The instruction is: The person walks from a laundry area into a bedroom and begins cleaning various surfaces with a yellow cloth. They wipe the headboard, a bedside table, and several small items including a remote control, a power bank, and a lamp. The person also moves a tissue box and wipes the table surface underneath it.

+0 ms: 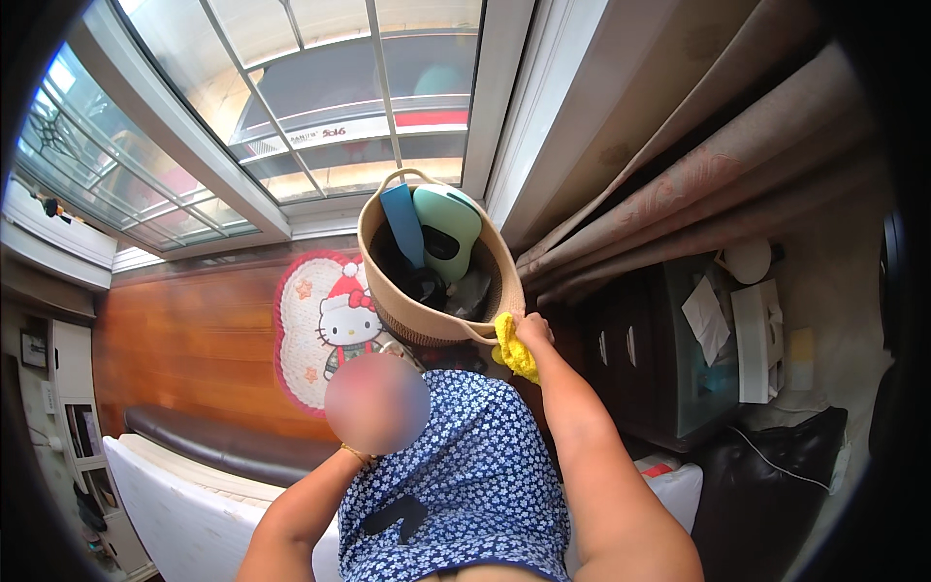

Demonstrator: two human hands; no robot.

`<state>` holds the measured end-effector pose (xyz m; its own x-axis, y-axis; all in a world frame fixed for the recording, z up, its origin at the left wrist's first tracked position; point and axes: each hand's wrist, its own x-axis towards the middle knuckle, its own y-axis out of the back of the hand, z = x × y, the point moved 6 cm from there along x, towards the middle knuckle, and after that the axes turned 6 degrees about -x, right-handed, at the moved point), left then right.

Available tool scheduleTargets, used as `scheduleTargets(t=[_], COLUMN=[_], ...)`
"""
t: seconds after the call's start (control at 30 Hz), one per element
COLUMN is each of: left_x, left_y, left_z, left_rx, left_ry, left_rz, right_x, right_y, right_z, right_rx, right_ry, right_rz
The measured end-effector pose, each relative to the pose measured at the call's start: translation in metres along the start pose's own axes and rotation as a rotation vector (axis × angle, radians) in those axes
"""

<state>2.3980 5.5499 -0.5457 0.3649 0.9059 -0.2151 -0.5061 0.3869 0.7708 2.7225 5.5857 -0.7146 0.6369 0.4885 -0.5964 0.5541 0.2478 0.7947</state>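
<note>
My right hand is closed on a bright yellow cloth, against the near right rim of a tan woven basket. The basket has rope handles and stands by the window. In it are a mint-green plastic item with a dark oval panel, a flat blue item and some dark things I cannot make out. My left hand is in front of my blue floral dress, covered by a blur, so its fingers and any hold are hidden.
A cat-figure mat lies on the wooden floor. At right stand a dark cabinet with papers on top and a long curtain. Behind are a white mattress and a dark padded edge. A window rises ahead.
</note>
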Motion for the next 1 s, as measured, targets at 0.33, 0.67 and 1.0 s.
scheduleTargets(t=[0.33,0.67,1.0], left_x=[-0.010,0.014,0.025], left_y=[-0.025,-0.074,-0.072], left_z=[-0.018,-0.097,-0.064], left_rx=[0.202,0.459,0.453], left_ry=[-0.302,-0.349,-0.367], left_rz=[0.177,-0.082,-0.097], right_x=[-0.028,-0.235,-0.330], right_y=[-0.025,0.090,0.165], right_z=[0.082,0.266,0.421], right_rx=[1.201,1.929,2.172], right_ry=[0.125,0.539,0.541], right_rz=[-0.621,-0.321,0.471])
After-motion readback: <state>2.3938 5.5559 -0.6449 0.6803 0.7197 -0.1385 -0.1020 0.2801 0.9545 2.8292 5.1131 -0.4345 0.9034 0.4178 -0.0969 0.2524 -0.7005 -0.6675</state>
